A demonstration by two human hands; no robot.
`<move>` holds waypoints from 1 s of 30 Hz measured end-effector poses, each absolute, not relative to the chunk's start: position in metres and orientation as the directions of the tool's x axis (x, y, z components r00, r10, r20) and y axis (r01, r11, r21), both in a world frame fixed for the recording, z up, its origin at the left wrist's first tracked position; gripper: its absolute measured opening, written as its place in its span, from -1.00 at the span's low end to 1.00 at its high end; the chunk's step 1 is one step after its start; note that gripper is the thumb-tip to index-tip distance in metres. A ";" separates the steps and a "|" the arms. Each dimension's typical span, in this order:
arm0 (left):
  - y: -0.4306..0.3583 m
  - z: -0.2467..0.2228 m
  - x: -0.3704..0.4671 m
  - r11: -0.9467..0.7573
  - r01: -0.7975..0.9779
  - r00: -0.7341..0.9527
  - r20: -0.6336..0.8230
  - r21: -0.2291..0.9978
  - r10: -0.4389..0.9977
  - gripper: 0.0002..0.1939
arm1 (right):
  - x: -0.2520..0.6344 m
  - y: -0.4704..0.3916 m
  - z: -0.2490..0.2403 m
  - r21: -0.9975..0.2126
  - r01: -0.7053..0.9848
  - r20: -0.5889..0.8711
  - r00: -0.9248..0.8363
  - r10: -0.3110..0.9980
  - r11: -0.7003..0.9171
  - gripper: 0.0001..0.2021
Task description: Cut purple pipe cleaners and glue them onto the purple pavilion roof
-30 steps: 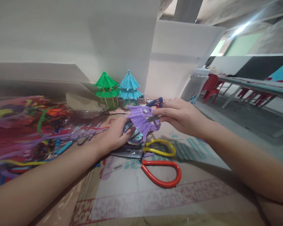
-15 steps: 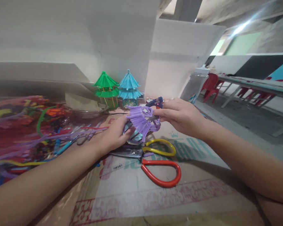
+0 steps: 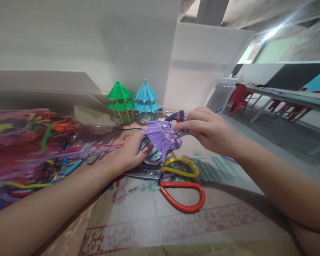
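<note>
My left hand [image 3: 130,151] is closed around a small pavilion model [image 3: 158,138] with a purple pipe-cleaner roof, tilted so that its open frame faces right. Fingers of my right hand [image 3: 206,128] pinch metal tweezers [image 3: 183,133], whose tips are at the model's right side. Below the model lie large scissors [image 3: 182,209] with one red and one yellow handle. Just behind the model is a blue glue gun [image 3: 176,115] with a small red light, partly hidden.
Finished green [image 3: 118,96] and blue [image 3: 146,96] pavilions stand against the wall. Tangled coloured pipe cleaners [image 3: 29,142] and a bowl [image 3: 96,126] are at the left. A clear plastic bottle [image 3: 222,94] stands at the back right. Printed cardboard [image 3: 160,227] covers the table.
My right hand has drawn the tweezers slightly right, away from the purple roof. The left hand keeps the model in almost the same place.
</note>
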State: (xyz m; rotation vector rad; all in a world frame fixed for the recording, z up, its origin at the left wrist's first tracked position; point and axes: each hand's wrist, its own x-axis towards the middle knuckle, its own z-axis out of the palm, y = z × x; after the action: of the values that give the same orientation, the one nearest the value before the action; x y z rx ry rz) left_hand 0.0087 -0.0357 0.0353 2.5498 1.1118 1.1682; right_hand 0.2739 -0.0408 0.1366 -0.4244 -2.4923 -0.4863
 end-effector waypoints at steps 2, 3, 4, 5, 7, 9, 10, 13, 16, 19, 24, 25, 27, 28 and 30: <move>-0.036 0.035 0.009 -0.721 0.571 0.432 0.603 0.394 0.671 -0.47 | 0.274 -0.041 0.136 0.257 0.411 0.560 -0.801 0.211 0.875 -0.70; -0.036 0.035 0.009 -0.719 0.571 0.432 0.599 0.397 0.674 -0.47 | 0.274 -0.041 0.135 0.252 0.417 0.551 -0.804 0.225 0.873 -0.68; -0.036 0.035 0.008 -0.717 0.572 0.432 0.596 0.399 0.677 -0.47 | 0.274 -0.041 0.135 0.244 0.422 0.542 -0.806 0.238 0.873 -0.65; -0.036 0.034 0.008 -0.713 0.575 0.431 0.592 0.401 0.681 -0.46 | 0.274 -0.041 0.135 0.237 0.426 0.536 -0.807 0.247 0.873 -0.62; -0.036 0.034 0.007 -0.701 0.588 0.426 0.583 0.403 0.692 -0.46 | 0.274 -0.041 0.134 0.231 0.425 0.531 -0.809 0.253 0.875 -0.60; -0.036 0.033 0.007 -0.689 0.603 0.420 0.575 0.401 0.702 -0.46 | 0.273 -0.041 0.134 0.229 0.407 0.538 -0.810 0.234 0.884 -0.62; -0.036 0.034 0.007 -0.688 0.605 0.418 0.576 0.399 0.702 -0.46 | 0.273 -0.040 0.133 0.228 0.396 0.549 -0.807 0.219 0.890 -0.65; -0.037 0.035 0.008 -0.705 0.586 0.423 0.591 0.399 0.687 -0.46 | 0.273 -0.038 0.131 0.229 0.375 0.604 -0.779 0.172 0.898 -0.74; -0.037 0.037 0.009 -0.714 0.571 0.431 0.593 0.405 0.681 -0.50 | 0.273 -0.036 0.128 0.239 0.369 0.636 -0.759 0.143 0.898 -0.79; -0.037 0.036 0.009 -0.720 0.561 0.431 0.599 0.408 0.675 -0.51 | 0.272 -0.035 0.127 0.260 0.365 0.636 -0.761 0.125 0.894 -0.79; -0.037 0.034 0.008 -0.714 0.571 0.434 0.589 0.405 0.682 -0.50 | 0.271 -0.036 0.127 0.298 0.388 0.619 -0.774 0.133 0.872 -0.78; -0.038 0.034 0.008 -0.712 0.574 0.434 0.587 0.405 0.684 -0.50 | 0.271 -0.036 0.127 0.298 0.388 0.616 -0.776 0.135 0.872 -0.77; -0.038 0.035 0.008 -0.710 0.576 0.434 0.584 0.405 0.686 -0.50 | 0.271 -0.035 0.126 0.293 0.387 0.616 -0.776 0.136 0.874 -0.77; -0.038 0.035 0.008 -0.708 0.578 0.435 0.581 0.406 0.688 -0.51 | 0.271 -0.035 0.126 0.288 0.384 0.618 -0.775 0.136 0.877 -0.77; -0.038 0.035 0.008 -0.707 0.581 0.438 0.577 0.403 0.689 -0.52 | 0.270 -0.035 0.125 0.275 0.379 0.623 -0.770 0.137 0.884 -0.78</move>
State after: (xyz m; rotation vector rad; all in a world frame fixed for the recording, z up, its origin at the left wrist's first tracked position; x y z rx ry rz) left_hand 0.0078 -0.0378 0.0350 2.5385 1.1286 1.1231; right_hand 0.2702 -0.0349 0.1246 -0.3703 -2.4319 -0.5192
